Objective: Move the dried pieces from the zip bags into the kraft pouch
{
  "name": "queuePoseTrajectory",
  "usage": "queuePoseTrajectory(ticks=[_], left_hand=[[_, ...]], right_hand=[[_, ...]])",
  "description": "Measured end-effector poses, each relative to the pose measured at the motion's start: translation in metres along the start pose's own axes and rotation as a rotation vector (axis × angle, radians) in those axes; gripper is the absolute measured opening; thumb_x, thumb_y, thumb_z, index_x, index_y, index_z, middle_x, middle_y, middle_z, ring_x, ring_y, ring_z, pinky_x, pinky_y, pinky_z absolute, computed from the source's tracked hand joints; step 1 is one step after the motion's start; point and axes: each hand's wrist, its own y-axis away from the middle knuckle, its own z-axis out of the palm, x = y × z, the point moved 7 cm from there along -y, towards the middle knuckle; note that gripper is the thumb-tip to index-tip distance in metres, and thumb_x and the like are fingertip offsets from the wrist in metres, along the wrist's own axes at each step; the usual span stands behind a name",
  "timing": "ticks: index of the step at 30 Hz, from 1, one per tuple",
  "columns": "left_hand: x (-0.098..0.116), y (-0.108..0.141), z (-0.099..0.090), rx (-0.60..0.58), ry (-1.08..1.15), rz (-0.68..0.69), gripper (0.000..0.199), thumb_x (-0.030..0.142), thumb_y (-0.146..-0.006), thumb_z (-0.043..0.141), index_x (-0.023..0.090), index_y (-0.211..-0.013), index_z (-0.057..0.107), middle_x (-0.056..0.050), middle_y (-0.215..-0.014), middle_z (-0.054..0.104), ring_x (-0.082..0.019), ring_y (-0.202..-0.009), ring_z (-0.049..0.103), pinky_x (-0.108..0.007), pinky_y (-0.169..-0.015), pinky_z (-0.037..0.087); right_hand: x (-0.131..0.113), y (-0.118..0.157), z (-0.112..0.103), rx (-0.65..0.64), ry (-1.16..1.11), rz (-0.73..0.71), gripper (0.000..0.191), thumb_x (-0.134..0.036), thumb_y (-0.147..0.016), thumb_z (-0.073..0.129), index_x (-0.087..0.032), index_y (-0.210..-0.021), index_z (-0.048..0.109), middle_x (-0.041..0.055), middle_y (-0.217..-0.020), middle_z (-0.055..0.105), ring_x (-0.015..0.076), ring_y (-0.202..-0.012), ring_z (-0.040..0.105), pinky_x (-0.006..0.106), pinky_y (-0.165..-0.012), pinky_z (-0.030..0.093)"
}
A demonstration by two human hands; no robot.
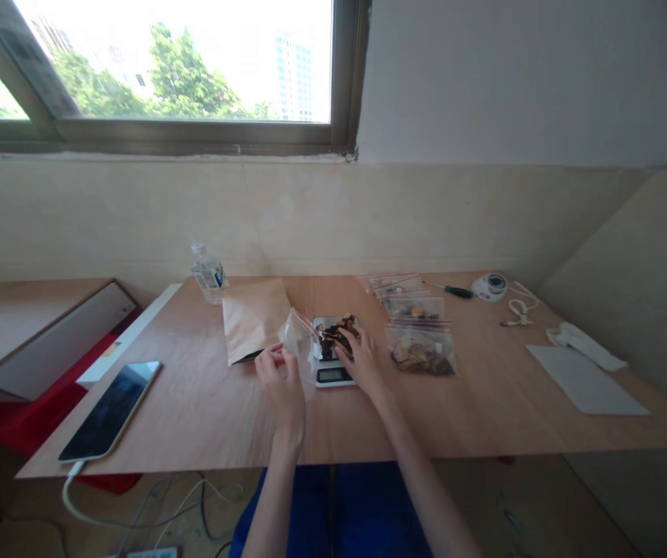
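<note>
My left hand (280,380) is closed, pinching the edge of a clear zip bag (299,333) with a red seal line. The bag stands upright, its mouth beside a small white kitchen scale (334,377). Dark brown and tan dried pieces (332,335), perhaps mushroom slices, are heaped on the scale's plate. My right hand (362,360) reaches over the heap from the right, its thumb and fingers curled around some of the pieces. The scale's display shows, but its figures are too small to read.
A brown paper bag (257,314) and a plastic bottle (208,275) stand at the left. Right of the scale lie filled zip bags (422,350). Farther right are a screwdriver (458,292), a white camera (489,287) and a white sheet (586,380). A cabled phone (111,411) lies front left.
</note>
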Motion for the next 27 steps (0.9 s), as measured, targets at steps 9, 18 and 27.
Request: queuePoseTrajectory(ticks=[9,18,27], left_hand=[[-0.008,0.013,0.01,-0.051,0.06,-0.073,0.016,0.026,-0.083,0.044,0.022,-0.068,0.04,-0.011,-0.113,0.059,-0.021,-0.104,0.056,-0.034,-0.084,0.042],[-0.009,0.018,0.021,-0.088,0.1,-0.102,0.015,0.026,-0.082,0.045,0.02,-0.068,0.042,-0.01,-0.11,0.06,-0.021,-0.107,0.054,-0.035,-0.088,0.04],[-0.01,0.018,0.021,-0.104,0.105,-0.099,0.015,0.027,-0.085,0.042,0.02,-0.071,0.043,-0.01,-0.112,0.059,-0.022,-0.11,0.052,-0.035,-0.086,0.04]], right_hand=[[0.009,0.006,0.001,0.069,-0.051,-0.027,0.029,-0.034,-0.088,0.047,-0.022,-0.111,0.061,0.0101,-0.115,0.054,0.0236,-0.108,0.05,0.041,-0.09,0.044],[0.008,-0.002,0.007,0.046,0.02,-0.132,0.034,-0.02,-0.089,0.044,-0.022,-0.122,0.054,0.0087,-0.107,0.062,0.0232,-0.096,0.054,0.039,-0.084,0.046],[0.0,-0.015,-0.034,0.203,-0.399,0.078,0.031,-0.029,-0.09,0.04,-0.018,-0.112,0.059,0.0104,-0.109,0.063,0.021,-0.101,0.058,0.036,-0.088,0.046]])
